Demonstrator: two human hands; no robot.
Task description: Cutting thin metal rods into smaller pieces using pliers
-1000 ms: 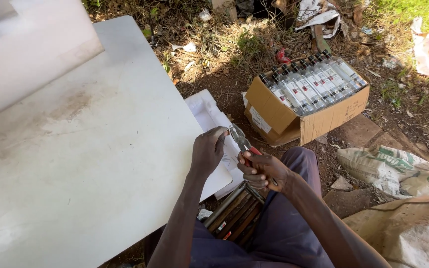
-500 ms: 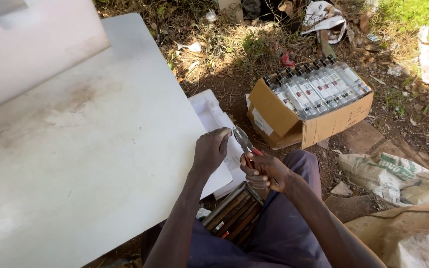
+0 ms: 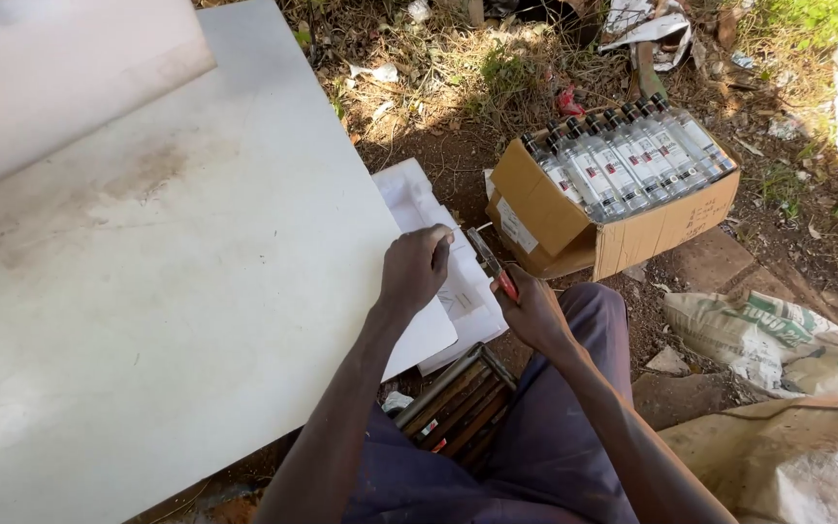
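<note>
Resting at the right edge of the large white board [image 3: 147,291], the left hand [image 3: 417,272] is curled with its fingers bent over that edge, where a white moulded sheet [image 3: 419,209] juts out from beneath; whether the fingers actually pinch the sheet cannot be told. The right hand [image 3: 538,315] is closed around the red handles of a pair of pliers [image 3: 490,260], whose metal nose is pointed up and left, just beside the left hand's fingertips. What, if anything, is caught in the nose is too small to be made out. Below the hands, against the board's lower right edge, a slatted wooden crate [image 3: 458,403] is seen between the person's knees. Beyond the pliers, on the bare ground, an open cardboard box [image 3: 574,228] is tipped on its side and is packed with clear bottles [image 3: 632,155] with dark caps. Printed woven sacks [image 3: 778,335] lie further right.
</note>
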